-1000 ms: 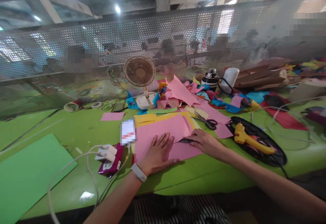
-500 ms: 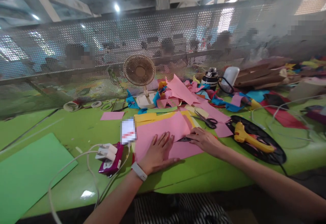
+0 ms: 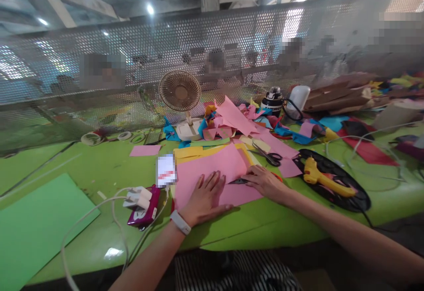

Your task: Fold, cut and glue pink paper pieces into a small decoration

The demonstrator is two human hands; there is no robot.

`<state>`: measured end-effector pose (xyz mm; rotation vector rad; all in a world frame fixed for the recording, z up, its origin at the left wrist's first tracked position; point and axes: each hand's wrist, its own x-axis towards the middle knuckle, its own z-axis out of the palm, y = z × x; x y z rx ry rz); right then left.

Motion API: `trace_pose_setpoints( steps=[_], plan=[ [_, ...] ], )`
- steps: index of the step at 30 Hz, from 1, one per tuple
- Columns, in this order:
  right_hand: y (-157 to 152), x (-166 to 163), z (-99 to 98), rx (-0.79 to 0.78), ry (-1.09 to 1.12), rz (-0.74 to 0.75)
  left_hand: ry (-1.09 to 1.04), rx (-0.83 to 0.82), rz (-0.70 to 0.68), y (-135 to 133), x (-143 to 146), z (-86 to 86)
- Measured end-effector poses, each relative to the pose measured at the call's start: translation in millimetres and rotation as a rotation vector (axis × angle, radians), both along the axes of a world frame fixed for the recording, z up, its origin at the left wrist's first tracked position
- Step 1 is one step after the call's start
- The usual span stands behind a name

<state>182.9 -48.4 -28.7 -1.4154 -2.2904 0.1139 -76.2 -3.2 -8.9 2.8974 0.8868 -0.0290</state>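
Our left arm comes up from the bottom edge at a slant, a pale wristband at its wrist, and our left hand lies palm down on the pink sheet, holding nothing. Its fingers are slightly parted and point away from us, a little to the right; the thumb stretches out rightward near the sheet's near edge.

Our right forearm slants in from the lower right, and our right hand is curled palm down around the dark-bladed scissors. Their tip points left, toward our left hand, just short of its fingers, and their long axis runs nearly level from left to right. Since our hand hides much of them, we cannot tell how far the blades are parted.

The pink sheet lies partly over yellow paper on the green table, its longer axis running left to right; at the right it bulges upward above the blade.
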Motion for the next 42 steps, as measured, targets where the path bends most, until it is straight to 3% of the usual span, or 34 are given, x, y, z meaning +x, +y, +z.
trace_pose_setpoints(
  steps=[16, 26, 32, 42],
  plan=[
    [-4.6, -11.4, 5.8, -0.054, -0.004, -0.014, -0.027, -0.018, 0.006, -0.4, -1.4, -0.9],
    [-2.0, 0.5, 7.5, -0.045, 0.001, 0.012, -0.048, -0.138, 0.006, 0.9, -6.3, 9.6],
    [-1.7, -3.1, 2.8, -0.045, 0.022, -0.019, 0.005, -0.065, 0.036, -0.9, -31.9, 3.9],
    [1.4, -14.0, 7.1, -0.054, 0.013, 0.007, 0.013, -0.014, 0.04, -4.2, -30.5, 3.7]
  ],
)
